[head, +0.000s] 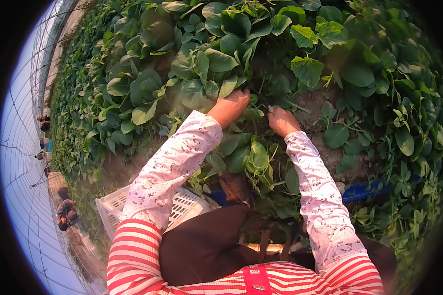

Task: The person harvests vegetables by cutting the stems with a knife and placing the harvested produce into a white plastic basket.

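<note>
My left hand (232,106) is closed at the base of a leafy green plant (216,70) with broad, rounded leaves. Just to its right, my right hand (281,120) grips a small tool (269,107) of which only a short, pale metallic bit shows; its kind cannot be told. Thin stems lie in the small gap between the two hands. Below them, loose-looking broad leaves (238,156) spread in front of my knees. Lobed, lighter green vine leaves (307,70) stand beyond my right hand.
A white slatted plastic crate (186,207) stands by my left leg. Bare soil (310,107) shows right of my right hand. Blue material (367,190) lies low at the right. Under an arched greenhouse frame, another person (66,212) is at the far left. Dense leafy plants surround me.
</note>
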The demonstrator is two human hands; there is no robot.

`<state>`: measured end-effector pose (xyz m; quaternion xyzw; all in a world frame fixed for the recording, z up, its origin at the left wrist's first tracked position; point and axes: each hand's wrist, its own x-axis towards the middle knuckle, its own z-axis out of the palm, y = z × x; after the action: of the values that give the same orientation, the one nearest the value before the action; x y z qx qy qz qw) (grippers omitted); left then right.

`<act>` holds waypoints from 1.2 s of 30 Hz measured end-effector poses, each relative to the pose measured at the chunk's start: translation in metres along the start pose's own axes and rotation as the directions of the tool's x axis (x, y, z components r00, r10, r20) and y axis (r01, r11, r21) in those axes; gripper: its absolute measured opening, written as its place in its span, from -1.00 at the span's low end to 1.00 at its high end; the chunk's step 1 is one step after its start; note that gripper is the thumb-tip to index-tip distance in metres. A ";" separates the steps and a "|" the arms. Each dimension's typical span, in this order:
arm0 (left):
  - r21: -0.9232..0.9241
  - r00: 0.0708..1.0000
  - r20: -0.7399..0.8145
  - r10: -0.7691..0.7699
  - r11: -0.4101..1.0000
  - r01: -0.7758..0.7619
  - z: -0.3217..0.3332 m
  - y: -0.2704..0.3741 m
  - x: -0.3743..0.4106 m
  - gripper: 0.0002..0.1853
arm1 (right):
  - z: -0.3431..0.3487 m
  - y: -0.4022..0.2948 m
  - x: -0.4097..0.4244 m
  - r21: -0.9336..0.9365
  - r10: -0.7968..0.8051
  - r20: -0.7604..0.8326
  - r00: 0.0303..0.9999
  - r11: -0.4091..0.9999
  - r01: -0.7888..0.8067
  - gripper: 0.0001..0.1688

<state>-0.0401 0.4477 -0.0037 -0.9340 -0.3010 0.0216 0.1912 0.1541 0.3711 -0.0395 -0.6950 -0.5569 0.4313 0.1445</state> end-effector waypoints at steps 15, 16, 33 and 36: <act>-0.075 0.973 0.172 0.152 0.987 -0.141 -0.071 -0.017 0.093 -0.84 | -0.024 -0.010 0.028 0.380 0.147 -0.151 0.978 0.922 -0.080 -0.53; 0.013 0.973 0.109 0.205 0.978 -0.207 -0.058 -0.026 0.088 -0.79 | -0.021 -0.014 0.038 0.344 0.108 -0.170 0.980 0.938 -0.044 -0.51; 0.028 0.962 0.273 0.016 0.999 -0.025 -0.018 -0.052 0.035 -0.88 | 0.003 -0.044 0.055 0.094 0.132 0.022 0.991 0.987 -0.134 -0.53; 0.021 0.958 0.284 -0.033 0.999 0.028 -0.023 -0.057 0.025 -0.91 | 0.013 -0.040 0.027 0.053 0.153 0.026 0.988 0.987 -0.154 -0.57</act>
<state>-0.0476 0.4961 0.0408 -0.9148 -0.3395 0.1551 0.1542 0.1180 0.4053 -0.0317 -0.7267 -0.4912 0.4638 0.1241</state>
